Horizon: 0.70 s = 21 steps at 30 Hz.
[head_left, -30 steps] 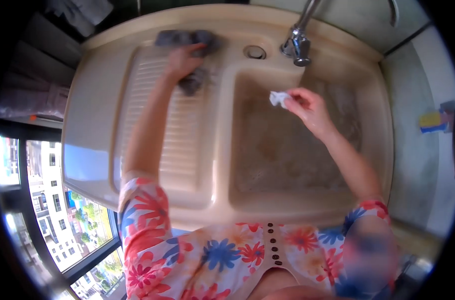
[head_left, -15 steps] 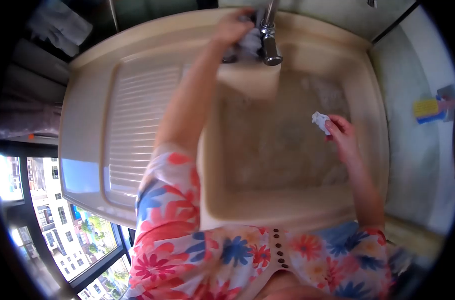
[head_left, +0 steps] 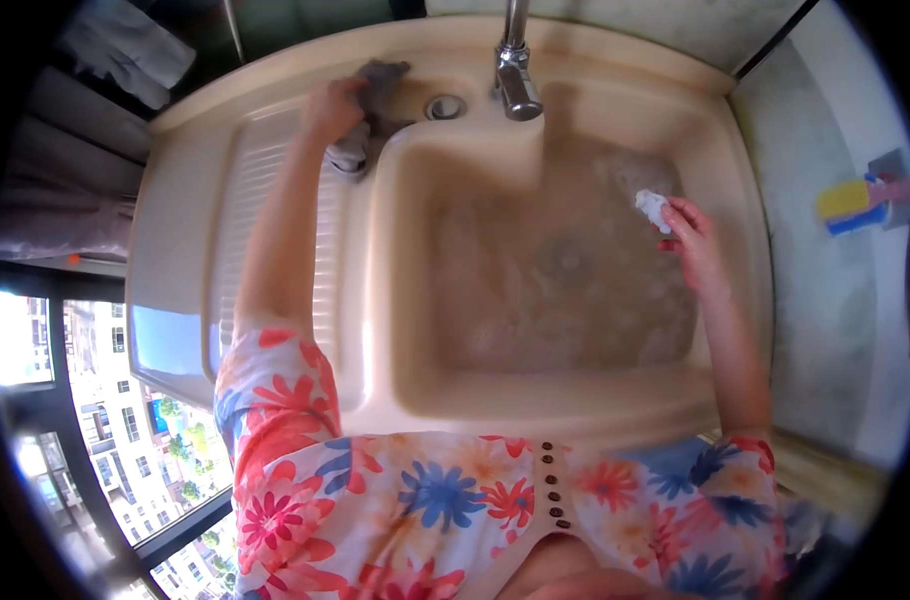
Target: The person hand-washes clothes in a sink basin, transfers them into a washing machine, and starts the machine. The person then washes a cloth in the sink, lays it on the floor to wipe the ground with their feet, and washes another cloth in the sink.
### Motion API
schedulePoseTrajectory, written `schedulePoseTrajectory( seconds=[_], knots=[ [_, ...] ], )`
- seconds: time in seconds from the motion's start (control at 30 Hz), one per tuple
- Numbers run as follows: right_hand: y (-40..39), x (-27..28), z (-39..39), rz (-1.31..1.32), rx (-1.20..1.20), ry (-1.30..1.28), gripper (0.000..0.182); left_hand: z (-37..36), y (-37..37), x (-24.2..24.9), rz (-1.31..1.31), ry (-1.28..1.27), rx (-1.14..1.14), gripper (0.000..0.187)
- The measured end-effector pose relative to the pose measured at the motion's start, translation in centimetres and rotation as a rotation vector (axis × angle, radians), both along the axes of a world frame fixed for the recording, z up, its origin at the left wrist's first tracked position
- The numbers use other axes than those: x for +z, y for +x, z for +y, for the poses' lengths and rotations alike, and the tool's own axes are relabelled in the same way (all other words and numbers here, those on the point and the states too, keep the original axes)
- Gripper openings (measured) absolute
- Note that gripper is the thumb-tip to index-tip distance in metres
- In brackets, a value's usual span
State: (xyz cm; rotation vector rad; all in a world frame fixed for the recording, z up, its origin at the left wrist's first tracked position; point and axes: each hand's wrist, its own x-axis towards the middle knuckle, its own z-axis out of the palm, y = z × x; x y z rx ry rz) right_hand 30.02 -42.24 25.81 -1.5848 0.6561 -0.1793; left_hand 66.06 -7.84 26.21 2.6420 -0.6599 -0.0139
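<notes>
At the back of the ribbed drainboard, my left hand is closed on a bunched grey cloth. Folds of it hang out on both sides of the fingers, with a paler part below them, over the board. My right hand pinches a small crumpled white wad between thumb and fingertips, above the right side of the sink basin. Cloudy water covers the basin floor, and the drain shows dimly through it. Near the right hand, a pale greyish patch shows in the water.
A chrome faucet overhangs the basin's back edge. Left of it is a round fitting in the sink deck. A yellow sponge sits in a holder on the right wall. Cloths hang at the left, above a window.
My left hand has carried the grey cloth from beside the faucet leftward to the drainboard. My right hand, still pinching the white wad, has shifted slightly toward the back of the basin.
</notes>
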Motion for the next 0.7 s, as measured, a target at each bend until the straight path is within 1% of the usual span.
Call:
schedulePoseTrajectory(
  seconds=[0.03, 0.13, 0.2, 0.3, 0.33, 0.4, 0.5, 0.53, 0.57, 0.6, 0.67, 0.7],
  knots=[
    [-0.1, -0.1, 0.1, -0.001, 0.014, 0.013, 0.033, -0.1, -1.4, 0.8, 0.175, 0.022, 0.064, 0.050],
    [0.4, -0.1, 0.5, 0.068, 0.024, 0.022, 0.033, -3.4, -4.0, 0.6, 0.111, -0.002, -0.236, 0.050],
    [1.0, 0.3, 0.7, 0.061, 0.101, 0.021, 0.032, -6.1, -5.6, 2.1, 0.143, 0.018, -0.233, 0.044],
    [1.2, 2.7, 0.8, 0.051, 0.204, -0.047, 0.029, -8.6, -10.6, 3.8, -0.020, 0.108, -0.242, 0.041],
    [1.5, 3.5, 1.2, 0.042, 0.237, -0.070, 0.028, -8.5, -11.7, 3.9, -0.031, 0.102, -0.224, 0.041],
    [6.4, 2.3, 7.0, 0.007, 0.294, -0.080, 0.025, -2.8, -9.7, 1.8, -0.056, 0.104, -0.193, 0.041],
    [10.6, 1.9, 10.7, -0.099, 0.421, -0.088, 0.022, 3.4, -11.3, 1.5, 0.001, 0.067, -0.290, 0.045],
    [12.2, 2.0, 12.0, -0.144, 0.450, -0.095, 0.022, 4.7, -13.2, 1.5, -0.034, 0.063, -0.296, 0.047],
    [13.9, 1.8, 13.2, -0.207, 0.432, -0.163, 0.021, 6.1, -15.5, 1.5, -0.067, 0.057, -0.300, 0.048],
    [15.9, 1.8, 14.2, -0.272, 0.413, -0.231, 0.021, 6.9, -18.0, 2.9, 0.008, 0.103, -0.297, 0.049],
    [19.6, 1.7, 15.4, -0.358, 0.399, -0.358, 0.022, 9.3, -21.8, 3.7, -0.009, 0.088, -0.357, 0.046],
    [21.4, 1.5, 15.9, -0.337, 0.364, -0.397, 0.023, 10.8, -23.3, 3.5, -0.002, 0.110, -0.385, 0.044]
  ],
)
